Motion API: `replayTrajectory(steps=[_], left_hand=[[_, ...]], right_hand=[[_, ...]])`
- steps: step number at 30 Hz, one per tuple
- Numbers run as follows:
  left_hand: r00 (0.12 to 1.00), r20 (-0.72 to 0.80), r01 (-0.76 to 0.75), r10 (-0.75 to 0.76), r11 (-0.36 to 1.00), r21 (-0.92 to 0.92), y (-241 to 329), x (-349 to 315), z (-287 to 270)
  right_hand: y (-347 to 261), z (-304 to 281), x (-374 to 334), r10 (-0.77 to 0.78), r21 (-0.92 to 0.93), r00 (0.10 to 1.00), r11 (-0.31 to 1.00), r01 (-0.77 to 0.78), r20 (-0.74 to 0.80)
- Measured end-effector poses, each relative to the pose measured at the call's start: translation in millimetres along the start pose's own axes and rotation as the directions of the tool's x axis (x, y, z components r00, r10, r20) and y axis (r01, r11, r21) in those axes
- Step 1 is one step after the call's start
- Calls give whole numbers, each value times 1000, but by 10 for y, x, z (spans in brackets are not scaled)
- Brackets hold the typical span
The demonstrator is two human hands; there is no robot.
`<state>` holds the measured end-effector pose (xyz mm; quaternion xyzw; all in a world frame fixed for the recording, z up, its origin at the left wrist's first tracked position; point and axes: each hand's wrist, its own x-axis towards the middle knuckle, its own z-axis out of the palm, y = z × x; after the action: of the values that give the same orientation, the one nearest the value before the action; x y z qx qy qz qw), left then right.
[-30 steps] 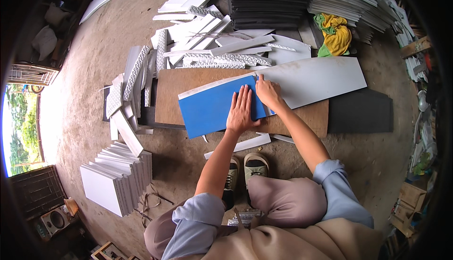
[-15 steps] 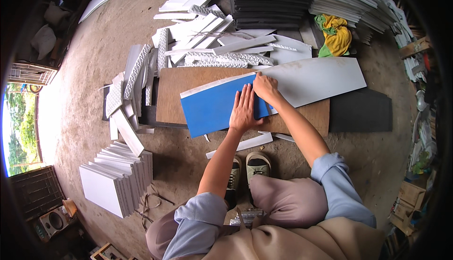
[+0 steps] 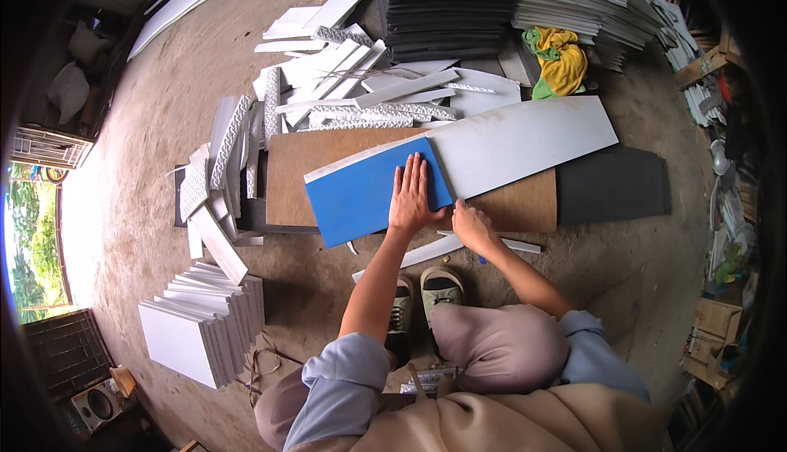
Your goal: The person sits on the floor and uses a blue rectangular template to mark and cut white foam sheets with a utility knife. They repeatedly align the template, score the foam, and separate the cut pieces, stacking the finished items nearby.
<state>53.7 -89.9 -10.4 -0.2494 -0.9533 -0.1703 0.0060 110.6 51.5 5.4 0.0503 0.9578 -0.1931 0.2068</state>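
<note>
My left hand (image 3: pixel 412 199) presses flat on a blue rectangular board (image 3: pixel 348 194), fingers stretched out, near its right end. A pale strip runs along the board's far edge. Beneath it a long white panel (image 3: pixel 533 147) sticks out to the right. Both rest on a brown wooden board (image 3: pixel 285 157). At the near right corner of the blue board my right hand (image 3: pixel 473 227) is closed, its fingertips by the panel's near edge. Whatever it grips is hidden by the fingers.
Under the wooden board lies a black sheet (image 3: pixel 615 188). Beyond are heaped white offcuts (image 3: pixel 328 71), a black stack (image 3: pixel 451 9) and a yellow-green cloth (image 3: pixel 561 59). White panels (image 3: pixel 176 341) stand at the near left. Loose white strips (image 3: pixel 430 251) lie by my shoes (image 3: pixel 443 286).
My right hand has come down along the blue board's right edge, from its far corner to its near one. The left hand stays flat on the board. The view has shifted slightly.
</note>
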Motion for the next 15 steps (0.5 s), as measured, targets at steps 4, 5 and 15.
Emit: replayTrajectory(steps=[4,5,15], left_hand=[[1000,5,-13,13,1000,-22,0,12,-15],[1000,13,-11,12,1000,-16,-5,-4,-23],[998,56,-24,28,998,-59,27,14,-82]], right_hand=[[51,-94,27,-77,-39,997,996,77,-17],[47,-171,66,-85,-55,996,995,85,-2],[-322,-391,1412,-184,-140,951,978,153,-250]])
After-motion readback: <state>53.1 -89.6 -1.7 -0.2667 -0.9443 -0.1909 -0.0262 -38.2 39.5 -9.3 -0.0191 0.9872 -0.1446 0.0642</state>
